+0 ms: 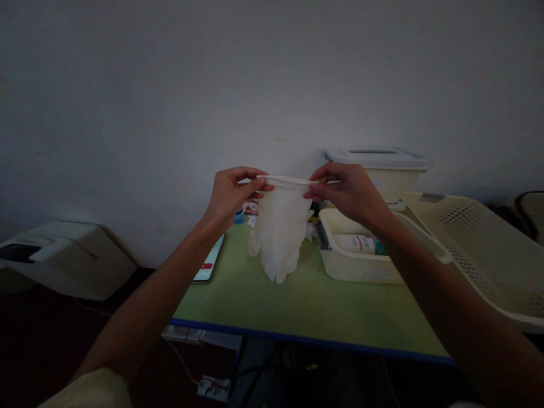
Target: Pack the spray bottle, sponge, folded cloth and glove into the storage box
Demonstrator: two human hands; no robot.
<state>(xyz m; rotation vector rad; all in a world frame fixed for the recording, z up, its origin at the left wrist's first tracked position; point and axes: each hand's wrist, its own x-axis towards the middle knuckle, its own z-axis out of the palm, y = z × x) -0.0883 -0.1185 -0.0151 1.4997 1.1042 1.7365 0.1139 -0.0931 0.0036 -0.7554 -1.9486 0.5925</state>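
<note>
White glove (280, 226), thin and translucent, hangs fingers down above the counter (263, 306), its cuff stretched level between the two hands; its fingers overlap, so whether a second one lies against it is hard to tell. The left hand (233, 190) pinches one end of the cuff between thumb and fingers, and the right hand (342, 184) pinches the other end the same way, each closed on the thin edge. Behind the glove, small blue and reddish items (239, 217) show only in part, too covered to name. Beside the left forearm lies a phone (211, 260), its near side hidden by that arm. To the right, a cream bin (361, 269) holds a white bottle (359, 243) with blurred lettering; the right forearm crosses both. Farther back stands a lidded box (395, 180), partly behind the right hand. A perforated basket (471, 243) leans at right, cut off by the frame. Under the counter, darkness swallows most detail, though a white power strip (215, 388) shows.
</note>
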